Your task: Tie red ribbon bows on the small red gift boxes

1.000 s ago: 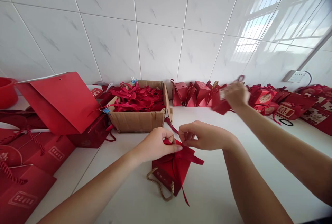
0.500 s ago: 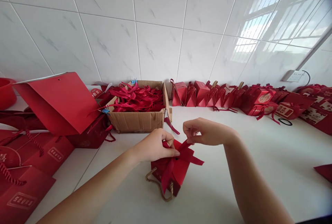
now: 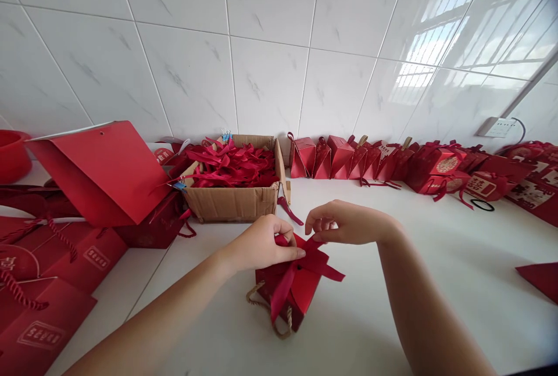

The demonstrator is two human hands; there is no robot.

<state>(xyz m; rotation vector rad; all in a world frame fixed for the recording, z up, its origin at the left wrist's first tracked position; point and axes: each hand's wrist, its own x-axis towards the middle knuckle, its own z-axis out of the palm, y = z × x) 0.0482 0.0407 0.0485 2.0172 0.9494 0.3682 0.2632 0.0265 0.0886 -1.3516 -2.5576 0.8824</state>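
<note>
Ribbon work on a small box, seen from above my own forearms. The red box (image 3: pixel 310 290) sits in front of me on the white table (image 3: pixel 349 323), with its rope handle (image 3: pixel 284 334) hanging at the near side. My left hand (image 3: pixel 260 243) is closed in a pinch on the red ribbon (image 3: pixel 282 294), thumb pressed down over the top of the box. My right hand (image 3: pixel 355 224) is loosely curled, its thumb at another stretch of the same ribbon; whether the fingers grip it I cannot tell. Compared with a second ago, one tail has swung from the near edge towards the rope handle and lies broad and flat, while the tail at right is much as it was. For the work in hand, I judge that the tails are now better parted, though the ribbon looks loose where it crosses. Behind, the carton (image 3: pixel 231 206) of cut ribbons (image 3: pixel 238 165) is unchanged; the other person's arm has gone from beside the row of boxes (image 3: pixel 340 154)
</note>
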